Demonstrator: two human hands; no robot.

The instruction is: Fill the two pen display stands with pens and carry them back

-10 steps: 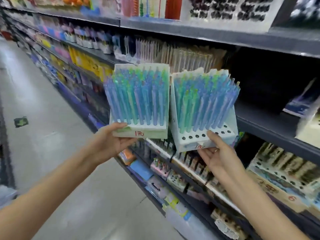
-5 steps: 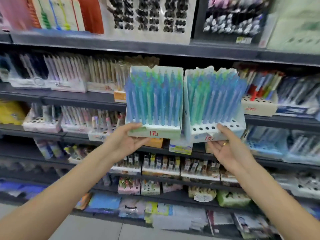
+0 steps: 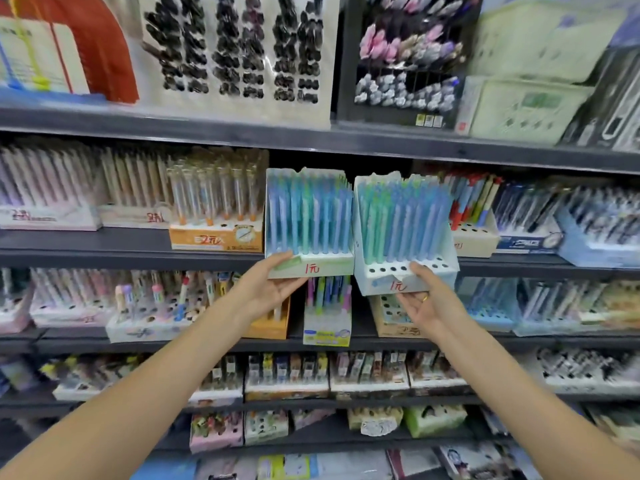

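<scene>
Pen stands [image 3: 309,265] [image 3: 403,271] side by side; L hand [image 3: 273,289], R hand [image 3: 427,299] gripping fronts.

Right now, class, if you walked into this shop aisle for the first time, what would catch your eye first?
Two pen display stands packed with blue and green pens, held side by side at the centre before the shelves: the left stand gripped by the left hand, the right stand by the right hand. Both fronts carry a red handwritten price. The right stand's front row of holes is empty.
</scene>
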